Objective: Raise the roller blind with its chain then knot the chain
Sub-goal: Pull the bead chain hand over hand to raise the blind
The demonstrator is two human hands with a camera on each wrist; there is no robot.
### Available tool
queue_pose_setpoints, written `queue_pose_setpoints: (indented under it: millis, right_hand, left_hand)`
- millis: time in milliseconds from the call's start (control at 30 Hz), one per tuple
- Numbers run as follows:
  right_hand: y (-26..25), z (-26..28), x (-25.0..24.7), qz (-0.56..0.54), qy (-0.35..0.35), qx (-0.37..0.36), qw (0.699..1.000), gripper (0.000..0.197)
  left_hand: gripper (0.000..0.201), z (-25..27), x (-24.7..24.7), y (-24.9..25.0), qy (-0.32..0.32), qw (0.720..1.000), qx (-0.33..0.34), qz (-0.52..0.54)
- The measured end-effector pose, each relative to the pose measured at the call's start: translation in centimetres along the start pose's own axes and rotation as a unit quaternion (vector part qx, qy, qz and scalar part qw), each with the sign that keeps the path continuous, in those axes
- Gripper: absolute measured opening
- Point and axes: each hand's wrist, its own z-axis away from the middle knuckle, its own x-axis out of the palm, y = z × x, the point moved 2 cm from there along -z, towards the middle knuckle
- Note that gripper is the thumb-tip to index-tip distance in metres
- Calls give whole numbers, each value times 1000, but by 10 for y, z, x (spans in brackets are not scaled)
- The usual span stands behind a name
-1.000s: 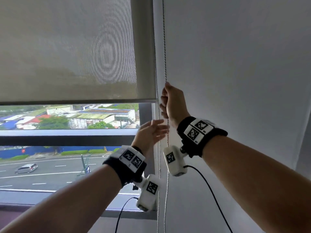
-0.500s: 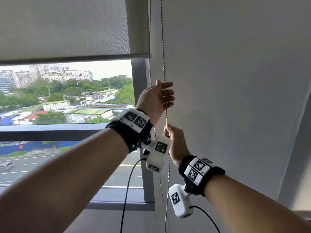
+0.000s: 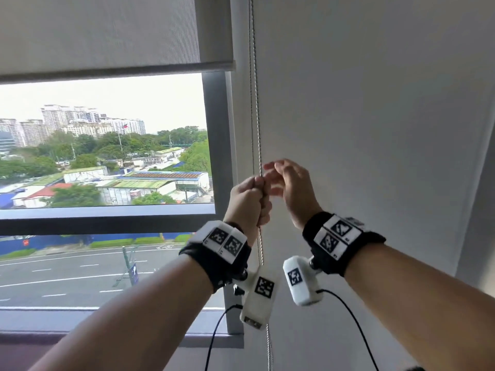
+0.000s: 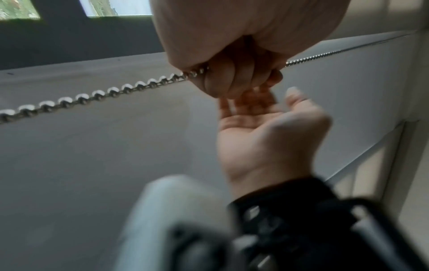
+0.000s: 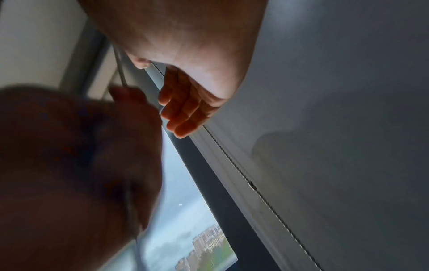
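Two strands of the bead chain (image 3: 257, 124) hang down the white wall (image 3: 375, 116) just right of the window frame (image 3: 217, 140). The left hand (image 3: 247, 202) is fisted round the nearer strand, gripping it; the right hand (image 3: 290, 187) floats just beside it with loose, spread fingers holding nothing. The roller blind (image 3: 107, 36) covers only the top of the window (image 3: 101, 145), its bottom bar (image 3: 117, 70) above a view of tower blocks, low roofs, trees and a road. Black wrist straps (image 3: 338, 243) carry square coded markers; no writing is readable.
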Motion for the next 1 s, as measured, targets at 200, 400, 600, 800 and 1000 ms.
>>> queue_pose_setpoints:
  millis: [200, 400, 600, 800, 1000]
  right_hand:
    - [-52, -35, 18, -29, -40, -21, 999, 35]
    - [-74, -42, 45, -79, -41, 9, 996, 33]
    - [-75, -33, 50, -76, -24, 21, 997, 37]
    - [-41, -8, 39, -37, -1, -3, 999, 34]
    - [15, 42, 36, -73, -6, 68, 995, 36]
  left_hand:
    - [42, 18, -18, -38, 12, 999, -41, -29]
    - [37, 24, -23, -42, 11, 997, -63, -49]
    - [28, 23, -29, -40, -36, 995, -89, -10]
    - [36, 11, -39, -6, -77, 993, -22, 83]
    - [46, -6, -25, 37, -93, 993, 7, 78]
